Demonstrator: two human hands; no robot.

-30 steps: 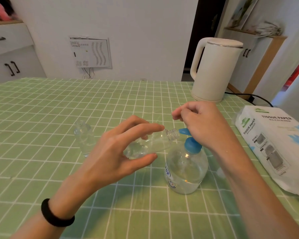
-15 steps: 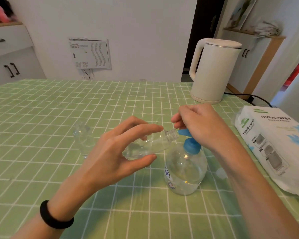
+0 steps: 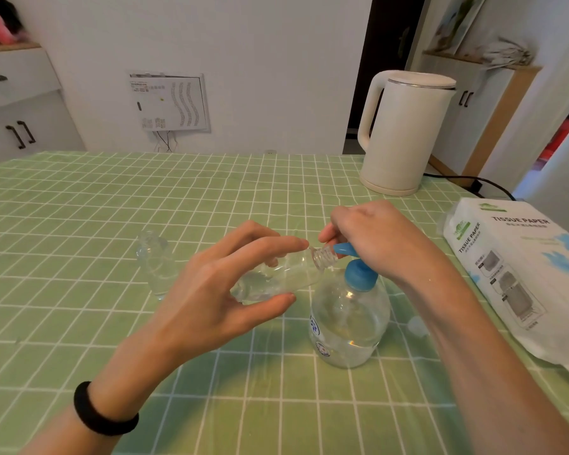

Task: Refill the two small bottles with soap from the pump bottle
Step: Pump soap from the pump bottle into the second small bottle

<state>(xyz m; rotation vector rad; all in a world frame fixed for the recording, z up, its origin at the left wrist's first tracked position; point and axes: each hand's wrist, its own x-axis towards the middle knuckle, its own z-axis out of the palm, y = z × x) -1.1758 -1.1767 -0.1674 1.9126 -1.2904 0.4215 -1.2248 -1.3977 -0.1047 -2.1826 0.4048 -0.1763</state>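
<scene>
Two small bottles, one pump bottle, two hands.

Left hand [image 3: 207, 300]: grip closed on the first small bottle [image 3: 276, 277], thumb below and fingers over the top. This bottle is clear, uncapped and tilted almost on its side above the counter [image 3: 112, 208]. Its threaded neck points right and sits right at the blue nozzle [image 3: 342, 249]; cannot tell if they touch. Some clear liquid lies along its lower side. One black wristband [image 3: 102, 412] on the left wrist.

Right hand [image 3: 372, 238]: grip closed over the pump head [image 3: 358, 274], fingers curled down over the blue top, wrist above it.

Pump bottle [image 3: 349, 323]: one, clear and round, upright on the counter just right of the left hand. Clear soap fills only the bottom part.

Second small bottle [image 3: 155, 264]: clear, uncapped, upright on the counter to the left, apart from both hands, partly behind the left fingers.

One small pale cap-like piece [image 3: 418, 325] lies on the counter just right of the pump bottle, half hidden by the right forearm.

Counter has a green checked cloth. One white kettle [image 3: 408, 133] stands at the far right with one black cable [image 3: 473, 182] behind it. One tissue paper pack [image 3: 523, 274] lies flat at the right edge.
</scene>
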